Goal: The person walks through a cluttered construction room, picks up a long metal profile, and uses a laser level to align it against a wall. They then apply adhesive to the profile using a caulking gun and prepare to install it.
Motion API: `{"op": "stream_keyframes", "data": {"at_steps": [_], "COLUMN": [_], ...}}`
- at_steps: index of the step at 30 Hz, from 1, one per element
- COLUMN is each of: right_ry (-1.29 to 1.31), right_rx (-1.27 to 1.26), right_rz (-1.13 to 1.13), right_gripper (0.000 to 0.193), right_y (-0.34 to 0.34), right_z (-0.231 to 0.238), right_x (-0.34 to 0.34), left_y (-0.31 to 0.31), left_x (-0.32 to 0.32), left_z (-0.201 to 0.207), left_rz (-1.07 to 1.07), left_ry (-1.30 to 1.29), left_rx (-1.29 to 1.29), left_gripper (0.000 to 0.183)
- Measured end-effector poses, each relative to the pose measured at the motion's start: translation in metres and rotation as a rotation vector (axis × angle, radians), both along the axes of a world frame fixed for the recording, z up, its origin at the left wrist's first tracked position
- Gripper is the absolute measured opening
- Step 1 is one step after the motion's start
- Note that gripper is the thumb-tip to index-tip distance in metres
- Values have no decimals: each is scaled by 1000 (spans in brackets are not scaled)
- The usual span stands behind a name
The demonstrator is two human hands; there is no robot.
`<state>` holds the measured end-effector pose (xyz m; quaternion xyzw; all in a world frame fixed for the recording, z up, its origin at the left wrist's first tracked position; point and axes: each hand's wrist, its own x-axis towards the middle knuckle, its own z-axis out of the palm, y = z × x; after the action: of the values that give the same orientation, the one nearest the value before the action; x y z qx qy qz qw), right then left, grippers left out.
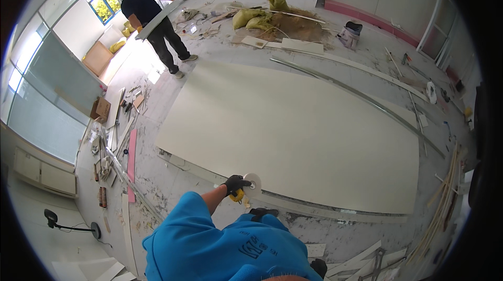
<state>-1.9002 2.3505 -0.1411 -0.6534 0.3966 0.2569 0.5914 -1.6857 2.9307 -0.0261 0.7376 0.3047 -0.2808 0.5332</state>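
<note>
My left hand (234, 184), in a black glove, is closed on a roll of white tape (253, 186) with a hole in its middle. It hangs over the near long edge of a big off-white board (293, 129) lying flat on the floor. Just under the same hand is a small yellow tool (237, 195), perhaps a tape measure, partly hidden by the glove. My right hand (318, 267), also dark-gloved, shows only in part beside my blue shirt at the lower edge. Its fingers cannot be made out.
A long metal profile (361, 97) lies across the board's far side. Another person (152, 11) stands at the far left, carrying a white strip. Offcuts and a pink strip (132, 165) litter the left floor. Wooden sticks (437, 207) lie right; a bucket (350, 34) stands far right.
</note>
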Motion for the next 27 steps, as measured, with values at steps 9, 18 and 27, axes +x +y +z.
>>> {"op": "stream_keyframes", "data": {"at_steps": [9,18,27], "right_ry": [-26,-184,-504], "right_rx": [36,-92,-756], "right_rz": [-25,12,199], "right_gripper": [16,15,13], "right_y": [-62,-188,-298], "right_z": [-17,-13,117], "right_x": [7,-47,-11], "left_y": [-47,-202,-357], "left_x": [-9,18,63], "left_z": [-3,46,86], "left_rz": [-21,-56,-240], "left_ry": [96,118,78], "left_rx": [190,93,-132], "left_gripper": [49,47,33]}}
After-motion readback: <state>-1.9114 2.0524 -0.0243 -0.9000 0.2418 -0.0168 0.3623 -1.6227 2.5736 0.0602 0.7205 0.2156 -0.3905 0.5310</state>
